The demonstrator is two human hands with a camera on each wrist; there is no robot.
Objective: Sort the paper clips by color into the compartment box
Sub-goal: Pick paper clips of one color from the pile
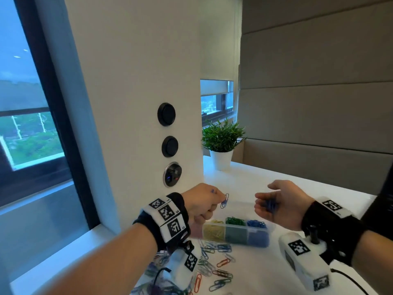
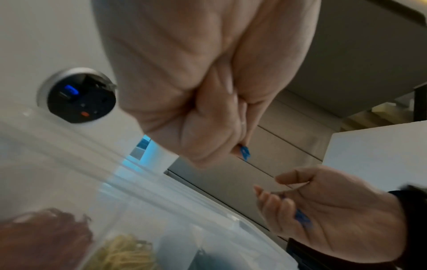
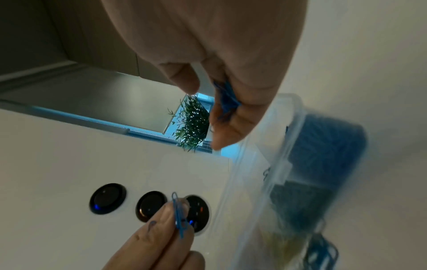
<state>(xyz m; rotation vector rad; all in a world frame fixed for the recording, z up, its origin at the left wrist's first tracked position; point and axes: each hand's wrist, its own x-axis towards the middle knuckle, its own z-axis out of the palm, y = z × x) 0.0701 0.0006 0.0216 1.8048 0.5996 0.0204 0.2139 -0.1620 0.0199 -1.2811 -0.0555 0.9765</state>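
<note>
My left hand (image 1: 221, 199) is raised above the box and pinches one blue paper clip (image 1: 224, 200) between thumb and forefinger; the clip (image 3: 179, 215) also shows in the right wrist view. My right hand (image 1: 262, 204) is held palm up opposite it, fingers curled round a small bunch of blue clips (image 1: 270, 205). The clear compartment box (image 1: 246, 237) lies below both hands, showing a yellow section (image 1: 213, 231), a green one (image 1: 235, 221) and a blue one (image 1: 256, 224). The left hand hides the box's left end.
Several loose mixed-colour clips (image 1: 219, 265) are scattered on the white table (image 1: 297, 184) in front of the box. A potted plant (image 1: 222, 137) stands at the back. A white pillar with round sockets (image 1: 172, 174) rises close on the left.
</note>
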